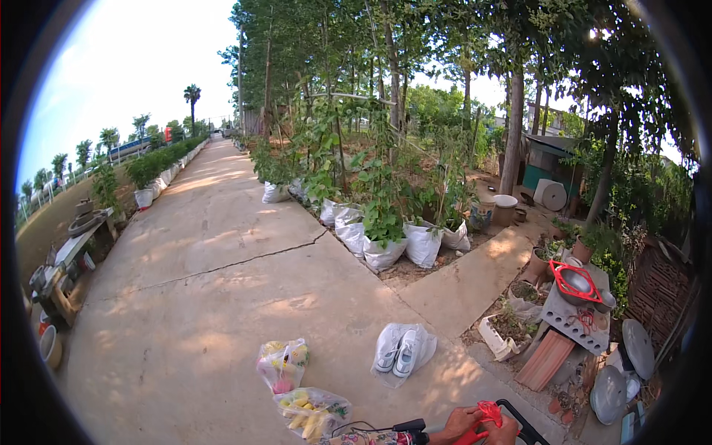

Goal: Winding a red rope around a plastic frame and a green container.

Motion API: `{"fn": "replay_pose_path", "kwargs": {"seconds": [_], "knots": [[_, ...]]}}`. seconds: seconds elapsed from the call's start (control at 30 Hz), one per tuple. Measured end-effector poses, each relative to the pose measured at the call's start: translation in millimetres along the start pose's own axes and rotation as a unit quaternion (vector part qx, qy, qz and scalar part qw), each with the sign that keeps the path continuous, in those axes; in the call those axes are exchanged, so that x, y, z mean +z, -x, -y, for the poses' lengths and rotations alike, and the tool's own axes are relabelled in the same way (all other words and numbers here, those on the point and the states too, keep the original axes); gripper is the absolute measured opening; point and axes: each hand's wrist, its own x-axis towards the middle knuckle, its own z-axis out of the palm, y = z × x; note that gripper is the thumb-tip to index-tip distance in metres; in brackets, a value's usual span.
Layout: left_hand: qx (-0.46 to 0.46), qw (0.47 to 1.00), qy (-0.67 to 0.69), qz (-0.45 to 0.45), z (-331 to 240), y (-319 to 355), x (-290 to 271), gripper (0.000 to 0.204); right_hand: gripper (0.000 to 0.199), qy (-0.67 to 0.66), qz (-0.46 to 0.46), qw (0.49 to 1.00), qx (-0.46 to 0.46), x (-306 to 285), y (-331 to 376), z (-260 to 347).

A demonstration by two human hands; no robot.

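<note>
At the lower edge, my left hand (pixel 461 423) and my right hand (pixel 503 432) are close together. Both have their fingers closed on a bunched red plastic bag (pixel 489 412); its lower part is cut off by the picture's edge. A black curved handle (pixel 525 424) rises just beyond my right hand. By my left forearm, in a patterned sleeve, lies a black device with a cable (pixel 409 426). To the left on the concrete are a clear bag of yellow produce (pixel 315 412) and another bag with yellow and pink items (pixel 282 366).
White shoes (pixel 405 353) sit on a clear plastic bag ahead. On the right, a concrete slab (pixel 567 323) bears a metal bowl with a red frame (pixel 575 282); pot lids (pixel 610 393) lean below. White planting bags (pixel 383 254) line the path. A low bench (pixel 67 285) stands left.
</note>
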Motion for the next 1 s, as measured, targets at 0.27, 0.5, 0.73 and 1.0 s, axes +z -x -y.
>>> {"fn": "replay_pose_path", "kwargs": {"seconds": [0.27, 0.5, 0.73, 1.0], "knots": [[-0.111, 0.979, 0.162, 0.055, -3.4, -0.4, 0.4, 0.029, 0.034, 0.064, -0.159, 0.982, 0.08, -81.5, 13.7, 81.6], [-0.113, 0.983, 0.084, 0.114, 6.7, -6.5, 9.8, 0.04, 0.038, 0.263, -0.226, 0.936, -0.057, -100.7, 10.4, 55.6], [-0.171, 0.971, 0.079, 0.148, -29.8, 1.9, 3.2, 0.044, 0.04, 0.088, -0.146, 0.981, -0.095, -101.5, 20.8, 28.4], [-0.237, 0.937, 0.113, 0.232, -39.4, 2.8, 13.7, 0.039, 0.039, 0.099, -0.184, 0.978, 0.029, -103.1, 38.0, 21.1]]}}
